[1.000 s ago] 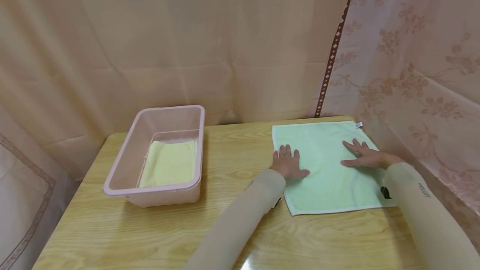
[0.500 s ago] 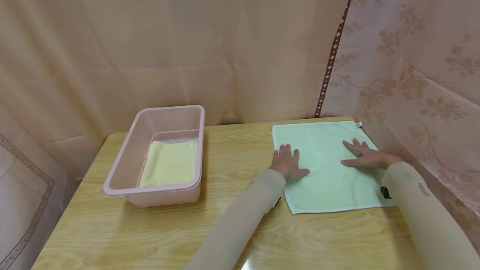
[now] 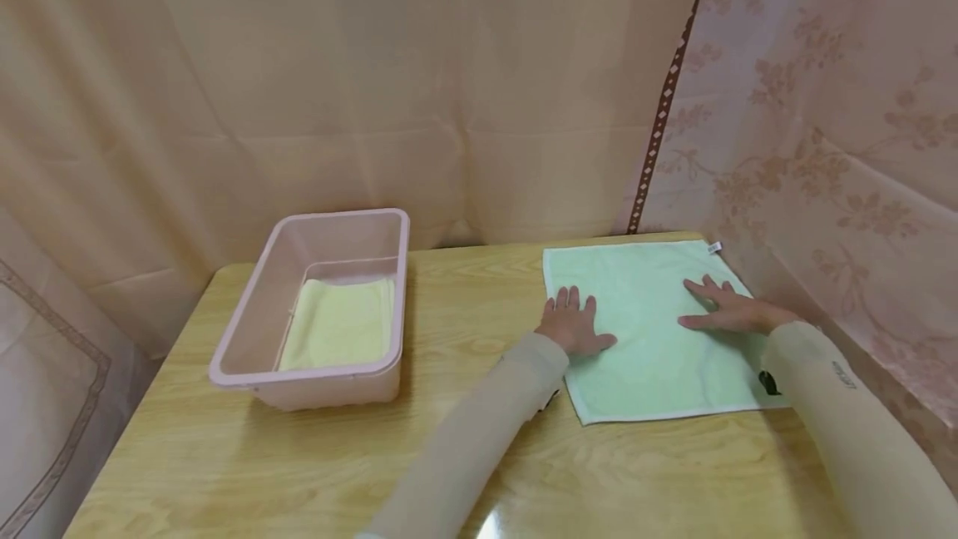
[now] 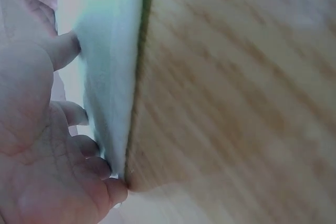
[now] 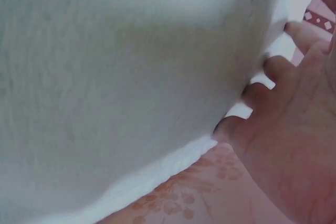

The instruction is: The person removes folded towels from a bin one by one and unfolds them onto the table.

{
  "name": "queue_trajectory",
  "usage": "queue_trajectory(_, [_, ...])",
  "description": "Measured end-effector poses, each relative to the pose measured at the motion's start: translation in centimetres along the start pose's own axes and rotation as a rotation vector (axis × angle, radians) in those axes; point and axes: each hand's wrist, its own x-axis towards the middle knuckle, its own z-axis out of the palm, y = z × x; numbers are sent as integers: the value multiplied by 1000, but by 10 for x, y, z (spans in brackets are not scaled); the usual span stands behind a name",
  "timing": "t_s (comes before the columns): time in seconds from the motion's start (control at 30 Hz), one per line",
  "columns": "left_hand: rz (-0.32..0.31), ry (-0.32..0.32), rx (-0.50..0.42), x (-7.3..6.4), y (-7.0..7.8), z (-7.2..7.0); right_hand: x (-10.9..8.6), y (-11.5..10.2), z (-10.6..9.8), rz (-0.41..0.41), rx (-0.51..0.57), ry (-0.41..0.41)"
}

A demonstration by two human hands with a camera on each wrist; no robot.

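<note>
A pale green towel [image 3: 651,364] with white edging lies spread flat at the table's right end, a small white tag at its far right corner. My left hand [image 3: 572,329] rests on its left edge, fingers spread and fairly straight. On the right part of the towel is my right hand [image 3: 729,310], also spread, its fingertips touching the cloth. Both wrist views show the fingertips against the towel [image 4: 107,66] with nothing gripped. A folded yellow towel [image 3: 340,327] lies inside the pink plastic basin [image 3: 322,374] on the left.
The wooden table [image 3: 464,339] stretches between basin and green towel. A beige curtain [image 3: 314,81] hangs along the back edge. On the right, a flowered pink curtain [image 3: 846,165] comes down close beside the towel and right arm.
Almost nothing differs. Both hands stay in place on the green towel, and the towel and basin keep their positions; the head view shifts very slightly.
</note>
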Motion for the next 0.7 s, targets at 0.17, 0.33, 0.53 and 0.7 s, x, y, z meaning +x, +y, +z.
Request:
queue_trajectory(0.17, [-2, 1, -7, -4, -4, -8, -7, -14, -1, -45, -34, 74])
queue_trajectory(0.33, [12, 42, 9, -9, -11, -28, -12, -36, -12, -105, -24, 172])
queue_trajectory(0.53, [29, 85, 22, -35, -25, -86, -19, -82, -31, -168, -10, 237])
queue_trajectory(0.7, [103, 85, -56, -63, -47, -138, -25, -126, -41, -225, 39, 274])
